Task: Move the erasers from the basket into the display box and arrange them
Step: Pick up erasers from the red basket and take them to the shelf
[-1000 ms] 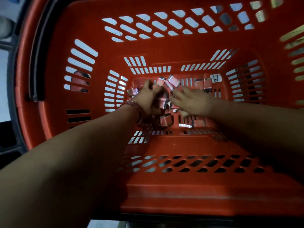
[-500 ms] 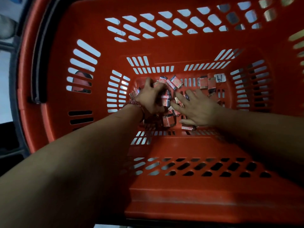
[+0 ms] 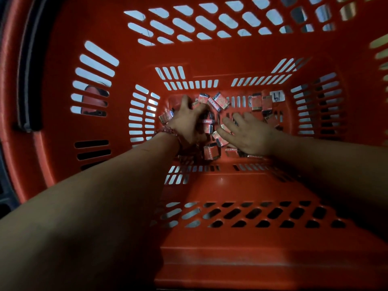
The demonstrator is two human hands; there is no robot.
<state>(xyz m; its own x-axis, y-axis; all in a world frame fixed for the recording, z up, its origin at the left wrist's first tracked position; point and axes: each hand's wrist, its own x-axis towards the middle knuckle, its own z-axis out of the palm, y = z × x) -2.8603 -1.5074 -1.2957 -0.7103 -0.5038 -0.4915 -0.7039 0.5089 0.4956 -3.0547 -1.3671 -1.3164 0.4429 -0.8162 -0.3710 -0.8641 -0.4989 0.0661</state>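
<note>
Both my arms reach deep into a red plastic basket (image 3: 210, 53). Several small wrapped erasers (image 3: 218, 100) in red and silver sleeves lie scattered on its floor. My left hand (image 3: 186, 124), with a bead bracelet at the wrist, is curled around a clump of erasers (image 3: 207, 122) near the middle of the pile. To its right my right hand (image 3: 247, 136) lies flat with fingers spread over more erasers. Two erasers (image 3: 261, 102) sit apart at the back right. The display box is not in view.
The basket walls are slotted on all sides and rise steeply around the hands. A white sticker (image 3: 276, 96) with a handwritten number is on the floor at the back right. A black handle (image 3: 27, 66) runs along the left rim.
The right hand has slid right and opened flat over the erasers. The left hand has stayed closed on its clump. The view has shifted slightly downward.
</note>
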